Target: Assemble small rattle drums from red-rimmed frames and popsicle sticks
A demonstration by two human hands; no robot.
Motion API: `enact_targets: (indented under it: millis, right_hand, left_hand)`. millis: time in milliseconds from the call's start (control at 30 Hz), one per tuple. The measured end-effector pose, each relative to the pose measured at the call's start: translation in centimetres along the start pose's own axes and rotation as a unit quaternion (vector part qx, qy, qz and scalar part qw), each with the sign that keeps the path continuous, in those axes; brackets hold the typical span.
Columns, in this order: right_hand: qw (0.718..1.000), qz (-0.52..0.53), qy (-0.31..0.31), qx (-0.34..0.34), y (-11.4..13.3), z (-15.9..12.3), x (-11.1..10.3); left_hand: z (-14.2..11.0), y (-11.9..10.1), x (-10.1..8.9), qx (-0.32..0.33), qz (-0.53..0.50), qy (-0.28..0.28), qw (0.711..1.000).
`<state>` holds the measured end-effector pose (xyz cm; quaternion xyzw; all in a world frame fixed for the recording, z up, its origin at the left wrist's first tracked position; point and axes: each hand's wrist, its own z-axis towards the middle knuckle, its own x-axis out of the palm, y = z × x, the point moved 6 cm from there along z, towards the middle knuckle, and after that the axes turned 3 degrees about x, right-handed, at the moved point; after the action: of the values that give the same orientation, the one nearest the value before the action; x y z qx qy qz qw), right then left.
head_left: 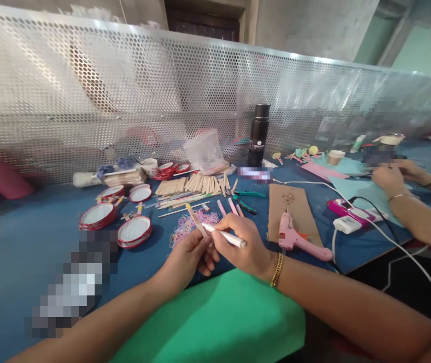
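Observation:
Between the thumb and fingers of my left hand (187,257) is a wooden craft stick (194,218), tilted up, with a yellow patch at its top end. My right hand (243,242) grips a white marker (227,236), its tip against or very close to the stick. Just behind both hands lies a heap of pastel rubber bands (185,229). Pink-barrelled markers (232,205) rest beyond my right hand. Below my wrists a green sheet (215,322) hangs over the table's front edge.
A pink glue gun (294,237) stands on cardboard (309,206) to the right, near a purple power strip (351,212) and white cable. Red-rimmed lids (135,231) sit left. Craft sticks (200,184), pliers (249,194) and a black bottle (259,136) are behind. Another person's hands (389,179) work far right.

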<state>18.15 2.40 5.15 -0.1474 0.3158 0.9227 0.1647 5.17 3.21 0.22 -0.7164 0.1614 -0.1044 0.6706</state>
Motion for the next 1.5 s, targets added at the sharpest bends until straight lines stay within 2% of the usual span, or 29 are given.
enact_targets:
  millis: [167, 367, 533, 900, 1300, 1500]
  right_hand:
    - [1.0, 0.015, 0.001, 0.002, 0.0, 0.2, -0.1]
    - [0.999, 0.02, -0.013, 0.029, -0.3, 0.2, -0.3]
    - [0.998, 0.045, 0.009, 0.041, -0.3, 0.0, 0.0]
    - [0.996, 0.059, 0.032, 0.063, -0.5, -0.1, 0.4]
    - [0.995, 0.061, 0.006, 0.079, -1.0, 0.0, 0.0]
    - [0.995, 0.067, 0.034, 0.065, -0.6, 0.0, 0.3]
  left_hand:
    - [0.4, 0.2, 0.0, -0.003, 0.018, 0.023, 1.0]
    - [0.3, 0.2, -0.3, 0.018, 0.004, 0.024, 1.0]
    - [0.1, 0.0, -0.1, 0.022, 0.004, 0.03, 0.999]
    - [0.1, 0.0, 0.1, 0.02, 0.017, 0.019, 0.999]
    - [0.1, 0.2, 0.0, 0.022, 0.012, 0.013, 1.0]
    - [-0.1, -0.2, 0.2, 0.024, 0.017, 0.009, 1.0]
